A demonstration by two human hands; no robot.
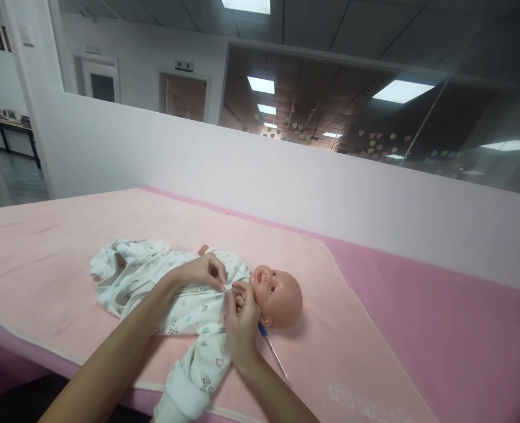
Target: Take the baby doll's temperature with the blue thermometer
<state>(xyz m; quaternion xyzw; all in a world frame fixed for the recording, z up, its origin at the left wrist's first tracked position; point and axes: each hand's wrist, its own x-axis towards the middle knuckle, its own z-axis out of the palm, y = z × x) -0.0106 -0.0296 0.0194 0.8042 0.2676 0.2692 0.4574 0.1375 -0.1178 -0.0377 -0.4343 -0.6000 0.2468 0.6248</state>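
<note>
A baby doll (286, 299) lies on its back with its head to the right, dressed in a white patterned onesie (184, 311). My left hand (204, 271) pinches the front edge of the onesie near the doll's neck. Close against it, my right hand (242, 320) pinches the same cloth from the other side. Whether a snap sits between the fingertips is too small to tell. Beside the doll's head, partly behind my right hand, rests a thin clear stick with a blue end (275, 352), resembling a thermometer.
A pale pink blanket (352, 352) covers most of the darker pink surface (440, 311). Behind it runs a low white wall (286, 182) with glass above. At the far left stands a dark table (10, 126) beyond an opening.
</note>
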